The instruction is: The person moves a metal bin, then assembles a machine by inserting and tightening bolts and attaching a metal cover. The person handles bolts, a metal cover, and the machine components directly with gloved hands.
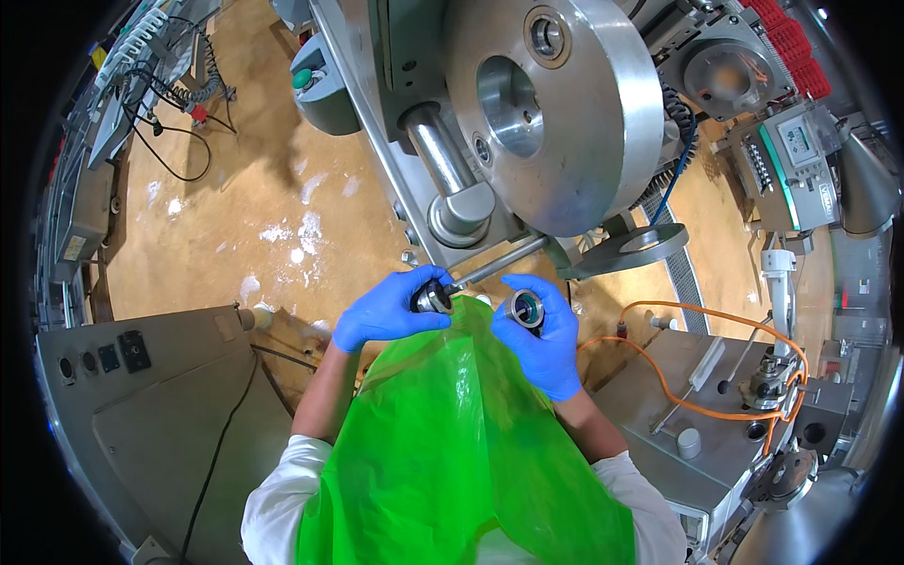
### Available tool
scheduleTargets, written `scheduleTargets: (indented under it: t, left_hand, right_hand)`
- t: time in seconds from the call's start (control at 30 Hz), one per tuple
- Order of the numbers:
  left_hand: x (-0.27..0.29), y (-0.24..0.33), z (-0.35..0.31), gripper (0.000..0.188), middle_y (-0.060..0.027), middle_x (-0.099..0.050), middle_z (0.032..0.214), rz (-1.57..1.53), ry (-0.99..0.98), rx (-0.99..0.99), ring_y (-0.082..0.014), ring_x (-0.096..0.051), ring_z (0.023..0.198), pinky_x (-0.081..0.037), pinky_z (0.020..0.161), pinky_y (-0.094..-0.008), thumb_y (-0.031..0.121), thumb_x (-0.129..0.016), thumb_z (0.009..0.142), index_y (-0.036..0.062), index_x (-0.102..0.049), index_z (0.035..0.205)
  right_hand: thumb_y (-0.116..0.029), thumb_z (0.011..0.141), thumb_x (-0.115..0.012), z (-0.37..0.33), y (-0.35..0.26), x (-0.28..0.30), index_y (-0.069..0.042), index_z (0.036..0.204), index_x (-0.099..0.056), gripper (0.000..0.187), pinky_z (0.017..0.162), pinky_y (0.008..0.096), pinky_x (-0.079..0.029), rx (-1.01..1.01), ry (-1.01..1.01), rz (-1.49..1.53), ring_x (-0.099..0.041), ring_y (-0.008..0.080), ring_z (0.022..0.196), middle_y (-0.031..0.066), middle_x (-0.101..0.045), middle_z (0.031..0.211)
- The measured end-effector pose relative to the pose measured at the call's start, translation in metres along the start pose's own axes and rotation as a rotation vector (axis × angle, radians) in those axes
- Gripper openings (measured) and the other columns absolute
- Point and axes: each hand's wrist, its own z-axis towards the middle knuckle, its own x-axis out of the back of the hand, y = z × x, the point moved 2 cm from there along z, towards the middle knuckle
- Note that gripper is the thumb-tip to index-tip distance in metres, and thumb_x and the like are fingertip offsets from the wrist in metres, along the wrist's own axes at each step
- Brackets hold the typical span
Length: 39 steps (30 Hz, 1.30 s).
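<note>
In a blue glove, my left hand (pixel 400 306) is closed around a short round fitting (pixel 432 298) with a black body and a metal rim. My right hand (pixel 549 337), gloved the same, grips a metal ring-shaped part (pixel 524 308) whose hollow opening faces up. The two parts are apart, both held in front of my green apron (pixel 461 405). Just beyond the hands, a thin metal rod (pixel 499 263) runs out from the machine, its near end close to the left-hand fitting; whether they touch I cannot tell.
A large steel machine with a thick round disc (pixel 603 113) rises ahead. Left stands a grey metal cabinet (pixel 169 424); right, a steel unit (pixel 678 424) with an orange hose (pixel 659 369) looped over it. A control box (pixel 791 160) stands far right. The tan floor (pixel 235 217) has wet patches.
</note>
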Motion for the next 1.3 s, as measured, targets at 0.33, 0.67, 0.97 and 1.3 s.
scheduleTargets:
  t: [0.33,0.67,0.97,1.3]
  left_hand:
    - [0.012,0.004,0.005,0.049,-0.0063,-0.069,0.097,0.047,-0.110,0.024,-0.0130,-0.064,0.088,-0.051,0.083,-0.0297,0.021,-0.082,0.077,0.0029,-0.058,0.116]
    - [0.014,0.002,0.004,0.044,-0.0056,-0.070,0.099,-0.136,-0.232,0.031,-0.0134,-0.065,0.088,-0.051,0.080,-0.0296,0.018,-0.082,0.079,0.0027,-0.061,0.114]
    - [0.019,0.019,0.008,0.048,-0.0053,-0.069,0.094,0.069,-0.134,0.088,-0.0123,-0.061,0.081,-0.050,0.076,-0.0287,0.028,-0.079,0.082,0.0021,-0.061,0.117]
    - [-0.001,0.062,-0.007,0.050,-0.0115,-0.071,0.095,0.409,-0.031,0.367,-0.0270,-0.069,0.085,-0.053,0.077,-0.0368,0.041,-0.071,0.083,0.0124,-0.060,0.123]
  right_hand:
    - [-0.003,0.079,-0.077,-0.002,-0.004,0.012,-0.003,0.122,-0.058,0.048,0.074,0.0207,-0.049,-0.054,-0.036,0.010,-0.057,0.0041,0.081,-0.0032,-0.059,0.089]
    - [-0.008,0.074,-0.083,0.001,-0.007,0.022,-0.005,0.115,-0.057,0.049,0.076,0.0232,-0.049,-0.026,-0.049,-0.010,-0.057,0.0061,0.084,-0.0013,-0.058,0.096]
    - [-0.005,0.067,-0.085,0.007,-0.053,0.058,-0.004,0.110,-0.060,0.050,0.074,0.0253,-0.052,0.178,-0.085,-0.261,-0.063,0.0089,0.080,0.0032,-0.066,0.090]
    - [-0.016,0.060,-0.086,0.055,-0.098,0.170,0.006,0.111,-0.058,0.063,0.057,0.0242,-0.053,0.308,-0.179,0.172,-0.066,0.0154,0.063,0.0157,-0.070,0.076]
